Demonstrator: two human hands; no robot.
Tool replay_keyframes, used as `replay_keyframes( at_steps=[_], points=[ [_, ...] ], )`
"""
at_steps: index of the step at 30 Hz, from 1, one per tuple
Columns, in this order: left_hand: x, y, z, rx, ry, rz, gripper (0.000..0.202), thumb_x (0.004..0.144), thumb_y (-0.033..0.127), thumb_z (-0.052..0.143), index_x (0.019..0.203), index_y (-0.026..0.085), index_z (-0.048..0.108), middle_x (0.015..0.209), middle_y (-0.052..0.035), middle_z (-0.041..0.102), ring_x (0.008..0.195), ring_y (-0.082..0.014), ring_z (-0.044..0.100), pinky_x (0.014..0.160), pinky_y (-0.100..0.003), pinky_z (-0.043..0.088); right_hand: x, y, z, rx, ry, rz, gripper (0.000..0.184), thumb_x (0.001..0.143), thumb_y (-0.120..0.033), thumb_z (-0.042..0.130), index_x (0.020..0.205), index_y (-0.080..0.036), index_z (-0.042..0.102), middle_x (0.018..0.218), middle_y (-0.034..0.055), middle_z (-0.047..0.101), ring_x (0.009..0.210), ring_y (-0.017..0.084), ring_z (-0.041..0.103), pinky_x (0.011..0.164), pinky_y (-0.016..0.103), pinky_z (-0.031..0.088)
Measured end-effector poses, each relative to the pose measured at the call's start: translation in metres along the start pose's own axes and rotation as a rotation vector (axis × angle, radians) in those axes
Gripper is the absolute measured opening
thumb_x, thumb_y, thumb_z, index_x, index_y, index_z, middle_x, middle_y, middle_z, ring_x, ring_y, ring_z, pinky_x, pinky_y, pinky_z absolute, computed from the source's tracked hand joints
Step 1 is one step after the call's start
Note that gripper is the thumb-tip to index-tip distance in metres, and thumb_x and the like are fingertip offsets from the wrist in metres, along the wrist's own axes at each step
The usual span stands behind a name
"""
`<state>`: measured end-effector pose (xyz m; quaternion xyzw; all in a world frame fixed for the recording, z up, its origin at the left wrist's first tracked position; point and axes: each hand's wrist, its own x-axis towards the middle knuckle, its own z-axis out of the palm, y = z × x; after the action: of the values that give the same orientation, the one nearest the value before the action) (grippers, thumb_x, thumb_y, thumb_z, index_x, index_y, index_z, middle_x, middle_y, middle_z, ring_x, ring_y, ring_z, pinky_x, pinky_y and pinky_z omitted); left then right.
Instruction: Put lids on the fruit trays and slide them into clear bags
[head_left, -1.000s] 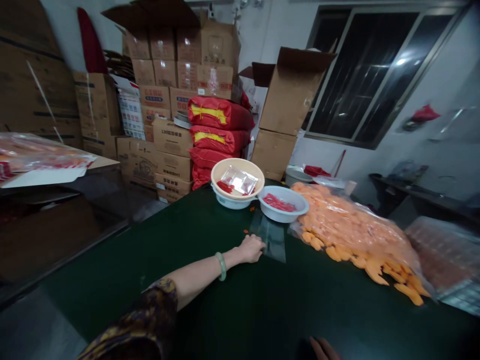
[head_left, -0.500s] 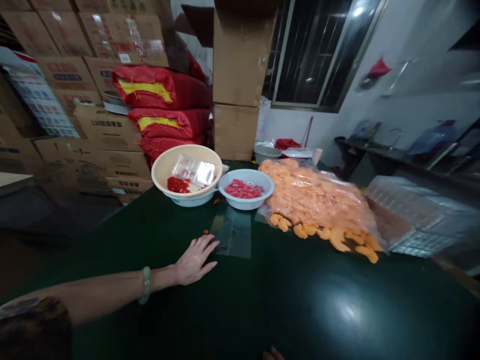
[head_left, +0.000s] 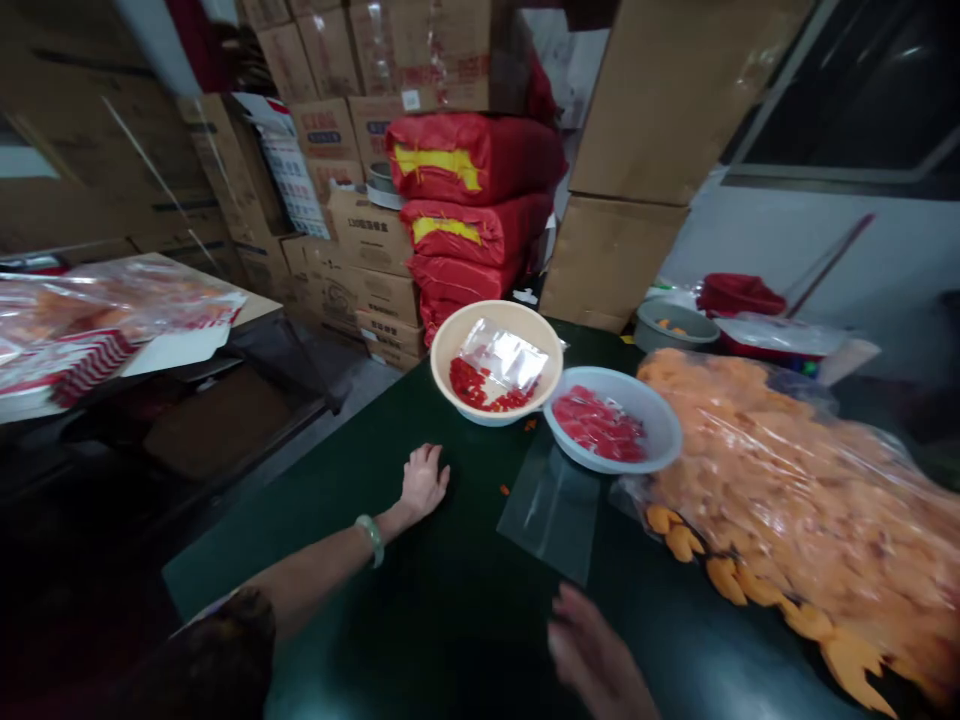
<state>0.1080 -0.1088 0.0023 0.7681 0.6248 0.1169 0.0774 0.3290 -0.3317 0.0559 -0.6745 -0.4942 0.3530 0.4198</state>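
On the dark green tabletop [head_left: 465, 560], my left hand [head_left: 425, 482], with a pale green bangle [head_left: 370, 540] at the wrist, rests with its fingers curled in and nothing visible in them. My right hand [head_left: 596, 650] is blurred by motion at the bottom edge, near a flat clear plastic bag [head_left: 555, 515]. Beyond the hands, a cream basin [head_left: 442, 370] holds small red pieces and clear packets. Beside it, a pale blue basin [head_left: 664, 430] contains pink-red packets. A large clear bag of orange curved pieces [head_left: 795, 480] lies at the right, with some pieces spilling from its near edge.
Stacked cardboard boxes [head_left: 375, 235] and red wrapped bundles [head_left: 472, 160] stand behind the table. At the left is another table [head_left: 259, 305] with plastic-covered goods. A grey bucket [head_left: 675, 335] sits at the back right. Small orange bits [head_left: 504, 490] lie on the tabletop.
The view has turned left, bringing the other table into sight. My left hand has gone from spread fingers beside the flat bag to curled fingers farther left. My right hand has come further into view.
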Motion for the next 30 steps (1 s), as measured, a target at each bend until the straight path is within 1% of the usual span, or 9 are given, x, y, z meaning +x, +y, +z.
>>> replay_keyframes(
  at_steps=[2,4,6,10,13,17,24,27,30],
  points=[
    [0.016,-0.024,-0.01,0.032,-0.009,-0.076,0.041,0.086,0.029,0.04,0.123,0.011,0.046,0.127,-0.0176,0.045,0.117,-0.0289,0.04,0.09,-0.044,0.039,0.071,-0.035,0.011,0.34,-0.172,0.341,0.061,0.079,-0.047,0.057,0.129,-0.016,0.042,0.122,0.0172,0.055,0.098,0.025,0.063,0.069,0.033,0.056],
    [0.027,-0.044,-0.014,0.062,-0.029,-0.126,0.041,0.085,0.03,0.042,0.121,0.011,0.049,0.128,-0.0183,0.045,0.121,-0.0315,0.037,0.09,-0.046,0.038,0.146,-0.068,0.03,0.607,-0.047,0.613,0.075,0.07,-0.049,0.066,0.13,-0.012,0.038,0.127,0.0229,0.048,0.095,0.03,0.063,0.063,0.037,0.055],
    [0.031,-0.059,-0.014,0.081,-0.045,-0.16,0.044,0.086,0.032,0.04,0.123,0.01,0.048,0.131,-0.0199,0.044,0.125,-0.0335,0.032,0.09,-0.048,0.038,0.212,-0.087,0.053,0.63,0.045,0.676,0.081,0.072,-0.049,0.063,0.134,-0.011,0.028,0.128,0.0282,0.043,0.092,0.031,0.064,0.058,0.038,0.054],
    [0.025,-0.075,-0.005,0.166,-0.049,-0.135,0.053,0.089,0.039,0.033,0.134,0.012,0.041,0.141,-0.0203,0.035,0.131,-0.0359,0.025,0.092,-0.053,0.034,0.283,-0.086,0.089,0.656,0.197,0.67,0.061,0.078,-0.027,0.056,0.132,-0.016,0.027,0.11,0.0158,0.058,0.073,0.02,0.066,0.054,0.033,0.054],
    [0.019,-0.08,0.005,0.271,0.001,-0.05,0.052,0.09,0.04,0.031,0.135,0.016,0.041,0.143,-0.0191,0.033,0.132,-0.0368,0.023,0.095,-0.056,0.029,0.289,-0.075,0.102,0.68,0.28,0.662,0.05,0.076,-0.012,0.051,0.124,-0.017,0.037,0.088,0.0058,0.064,0.059,0.014,0.062,0.053,0.03,0.054],
    [0.018,-0.083,0.013,0.348,0.037,-0.031,0.052,0.09,0.038,0.03,0.135,0.016,0.042,0.142,-0.0201,0.034,0.132,-0.0373,0.025,0.093,-0.056,0.031,0.273,-0.071,0.115,0.723,0.311,0.653,0.044,0.077,-0.012,0.048,0.119,-0.019,0.039,0.075,-0.0003,0.062,0.057,0.014,0.062,0.05,0.029,0.055],
    [0.024,-0.079,0.012,0.488,-0.003,-0.029,0.051,0.09,0.033,0.027,0.133,0.015,0.045,0.139,-0.0201,0.038,0.131,-0.0356,0.029,0.092,-0.052,0.032,0.243,-0.088,0.126,0.756,0.093,0.685,0.042,0.078,-0.017,0.051,0.117,-0.018,0.036,0.084,0.0025,0.062,0.056,0.015,0.064,0.04,0.027,0.053],
    [0.025,-0.079,0.012,0.529,-0.048,-0.05,0.05,0.088,0.033,0.028,0.13,0.015,0.049,0.138,-0.0187,0.04,0.13,-0.0342,0.031,0.093,-0.051,0.032,0.228,-0.1,0.088,0.732,-0.252,0.699,0.044,0.07,-0.033,0.066,0.105,-0.015,0.045,0.089,0.0053,0.063,0.052,0.019,0.064,0.034,0.029,0.049],
    [0.025,-0.082,0.014,0.533,-0.069,-0.056,0.049,0.085,0.033,0.031,0.125,0.017,0.054,0.136,-0.0166,0.044,0.131,-0.0327,0.03,0.095,-0.05,0.031,0.241,-0.111,0.025,0.418,-0.911,0.479,0.032,0.073,-0.032,0.061,0.097,-0.013,0.053,0.08,0.0046,0.065,0.05,0.015,0.063,0.037,0.02,0.045]
  ],
)
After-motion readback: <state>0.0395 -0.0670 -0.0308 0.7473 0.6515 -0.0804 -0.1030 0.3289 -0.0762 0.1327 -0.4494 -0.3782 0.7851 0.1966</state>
